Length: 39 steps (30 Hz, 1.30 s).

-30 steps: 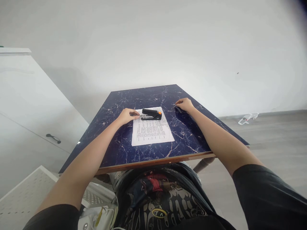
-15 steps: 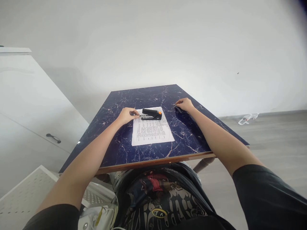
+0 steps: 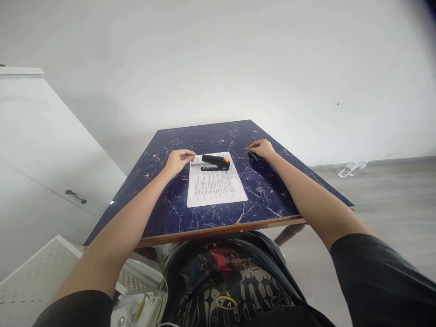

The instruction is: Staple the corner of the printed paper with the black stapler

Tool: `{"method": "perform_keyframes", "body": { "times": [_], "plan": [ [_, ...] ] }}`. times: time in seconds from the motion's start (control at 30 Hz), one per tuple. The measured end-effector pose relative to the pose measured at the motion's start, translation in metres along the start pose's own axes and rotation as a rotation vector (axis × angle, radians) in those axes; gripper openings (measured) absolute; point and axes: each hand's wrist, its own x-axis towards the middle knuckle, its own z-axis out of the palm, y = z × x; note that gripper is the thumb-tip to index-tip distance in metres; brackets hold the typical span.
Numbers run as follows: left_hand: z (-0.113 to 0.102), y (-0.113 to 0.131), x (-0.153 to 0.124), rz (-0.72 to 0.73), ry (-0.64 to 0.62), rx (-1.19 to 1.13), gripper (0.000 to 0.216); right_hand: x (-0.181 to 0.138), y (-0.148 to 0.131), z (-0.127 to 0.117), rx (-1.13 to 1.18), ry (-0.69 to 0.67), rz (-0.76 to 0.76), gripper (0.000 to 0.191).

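Head view has the left hand's fingers [image 3: 189, 153] bent, thumb and fingertips close together just beyond the raised end of a black stapler [image 3: 216, 164]; whether they pinch anything is too small to tell. On the other side, the right hand's fingers [image 3: 255, 145] are drawn together at the tips, low over the desk [image 3: 204, 138], and I cannot tell what, if anything, is between them.

The stapler is on the upper part of a printed paper [image 3: 218, 190], its wedge-shaped gap facing left, a thin metal strip [image 3: 195, 164] poking out toward the left hand and an orange button [image 3: 227, 160] at its right end. Under the paper, the desk is dark blue with pale marble veining and a brown front edge.

Farther out, a white cabinet [image 3: 41, 145] with a dark handle [image 3: 75, 196] is at the left, a pale wall [image 3: 218, 59] rises behind, and a clear plastic item [image 3: 350, 169] lies on the grey floor [image 3: 391, 204] at right.
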Motion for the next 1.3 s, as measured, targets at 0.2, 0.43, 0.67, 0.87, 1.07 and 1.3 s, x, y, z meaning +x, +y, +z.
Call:
{"method": "perform_keyframes", "body": {
  "times": [0.2,0.43,0.67,0.87,1.07,1.3],
  "plan": [
    [0.0,-0.004,0.005,-0.236,0.131,-0.427,0.045,-0.001,-0.001,-0.001,-0.009,-0.009,0.005,0.024],
    [-0.005,-0.002,0.002,-0.23,0.083,-0.362,0.052,-0.002,-0.003,-0.001,-0.011,-0.017,0.007,0.025],
    [0.001,0.008,-0.001,-0.01,-0.109,0.094,0.04,-0.001,-0.002,-0.001,-0.001,-0.011,0.0,0.024],
    [0.001,0.011,-0.001,0.034,-0.137,0.282,0.025,0.0,-0.002,-0.002,0.008,-0.02,-0.016,0.023],
    [0.001,0.006,0.0,-0.014,-0.163,0.264,0.026,0.0,-0.001,-0.002,0.013,-0.028,-0.033,0.023],
    [0.0,0.002,0.001,-0.015,-0.182,0.254,0.029,0.002,0.001,-0.001,0.018,-0.032,-0.042,0.024]
  ]
}}
